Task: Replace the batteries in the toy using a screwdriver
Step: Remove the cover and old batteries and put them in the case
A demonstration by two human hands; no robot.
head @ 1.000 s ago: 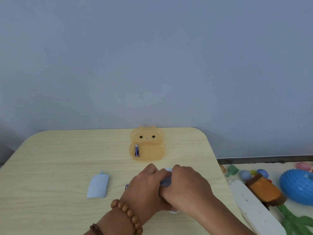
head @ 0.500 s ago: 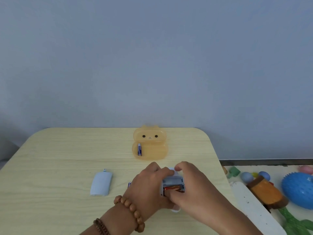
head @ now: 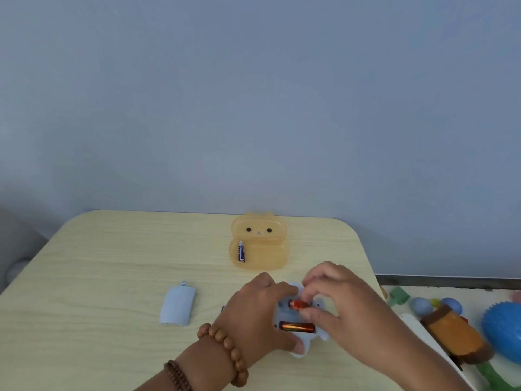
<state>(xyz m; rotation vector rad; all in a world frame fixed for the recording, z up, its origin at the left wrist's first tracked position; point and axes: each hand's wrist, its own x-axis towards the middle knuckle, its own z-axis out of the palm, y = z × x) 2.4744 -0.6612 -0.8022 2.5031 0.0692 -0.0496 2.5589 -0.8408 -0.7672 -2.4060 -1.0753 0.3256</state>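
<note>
Our right hand (head: 342, 303) is pinching the upper orange battery (head: 299, 304) between thumb and fingertips, where half a second ago it was only parting from the left hand to uncover the open compartment. Our left hand (head: 260, 314) is gripping the pale blue toy (head: 301, 344), pinning it to the table (head: 112, 277) just in front of us. A second orange battery (head: 296, 326) is lying seated in the lower slot, untouched. The blue cover (head: 177, 306) is resting well to the left, so the unscrewing appears done; no screwdriver is in view. We are judging that the old cells are now coming out, one at a time. A blue battery (head: 241, 251) is waiting in the orange bear-faced case (head: 265, 258) beyond the toy, and another object is peeking out behind our left wrist, too hidden to identify.
</note>
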